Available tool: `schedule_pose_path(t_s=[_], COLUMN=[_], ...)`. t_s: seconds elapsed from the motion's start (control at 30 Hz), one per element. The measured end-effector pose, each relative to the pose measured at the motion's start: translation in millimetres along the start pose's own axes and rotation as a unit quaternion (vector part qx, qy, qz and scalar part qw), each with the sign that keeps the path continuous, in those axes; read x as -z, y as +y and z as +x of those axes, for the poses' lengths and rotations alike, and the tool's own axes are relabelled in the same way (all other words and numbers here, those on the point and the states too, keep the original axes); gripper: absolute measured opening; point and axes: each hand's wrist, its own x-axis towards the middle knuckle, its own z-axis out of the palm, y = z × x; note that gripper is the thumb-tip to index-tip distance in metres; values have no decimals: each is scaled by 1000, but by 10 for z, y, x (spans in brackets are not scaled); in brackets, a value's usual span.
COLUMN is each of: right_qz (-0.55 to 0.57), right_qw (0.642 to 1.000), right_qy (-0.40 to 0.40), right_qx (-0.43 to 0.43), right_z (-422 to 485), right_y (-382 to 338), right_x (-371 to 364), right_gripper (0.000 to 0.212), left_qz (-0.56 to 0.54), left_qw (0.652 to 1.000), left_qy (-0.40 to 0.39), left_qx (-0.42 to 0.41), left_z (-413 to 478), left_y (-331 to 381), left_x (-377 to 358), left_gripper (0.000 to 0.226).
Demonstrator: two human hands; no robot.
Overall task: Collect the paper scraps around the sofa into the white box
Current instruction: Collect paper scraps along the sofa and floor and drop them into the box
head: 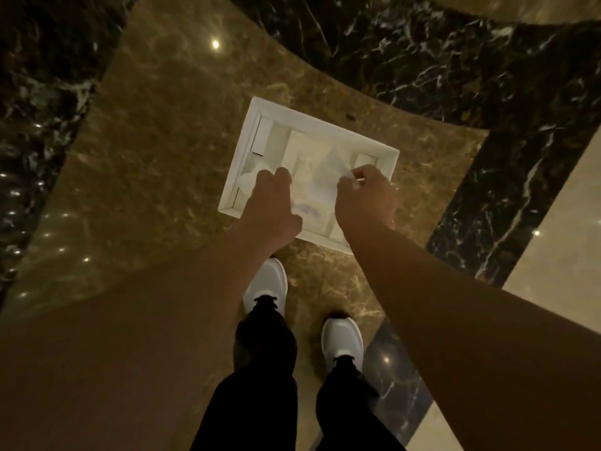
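Both my bare forearms reach down from the near edge toward a shallow white rectangular cardboard box [325, 125] lying open on the polished brown marble floor [162, 141]. Nearer to me than the box, my two white sneakers [266, 284] stand on that brown stone below black trouser legs [260, 369]; the left shoe's toe is just short of the box's near rim and the right shoe is set farther back. My left hand [271, 203] hangs over the box's near-left part, fingers curled down onto a crumpled white paper scrap [252, 179] that sits against the box's left wall. My right hand [366, 198] is over the box's near-right part, thumb and fingertips closed in a narrow pinch on a small white paper scrap [351, 182], held above the box's inside. Between the two hands, pale flat sheets [312, 157] lie on the box's bottom, and white card dividers stand along its left and right ends. Beyond the box's far rim and off its right side runs a band of black marble with white veins [422, 60]; past that band, to the right, is pale beige stone [559, 222]. Far beyond the box to its left, a ceiling light's reflection [215, 43] glints on the brown floor.
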Motion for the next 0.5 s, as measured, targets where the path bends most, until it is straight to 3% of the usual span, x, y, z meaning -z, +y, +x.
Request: schedule_pose_path(t_s=[0.13, 0.3, 0.5], right_qz=[-33, -67, -151], right_qw=[999, 994, 963], right_qy=[-35, -78, -110], right_qx=[-4, 47, 195], right_z=[93, -104, -578], right_y=[87, -32, -531], right_x=[3, 425, 1124], right_gripper=[32, 38, 52], left_qz=[5, 63, 86], left_qw=[1000, 998, 992], left_qy=[-3, -2, 88], left_qx=[13, 2, -23], left_z=[123, -156, -799], left_y=[-20, 217, 696], left_x=[-78, 279, 1088], left_gripper=[71, 70, 57])
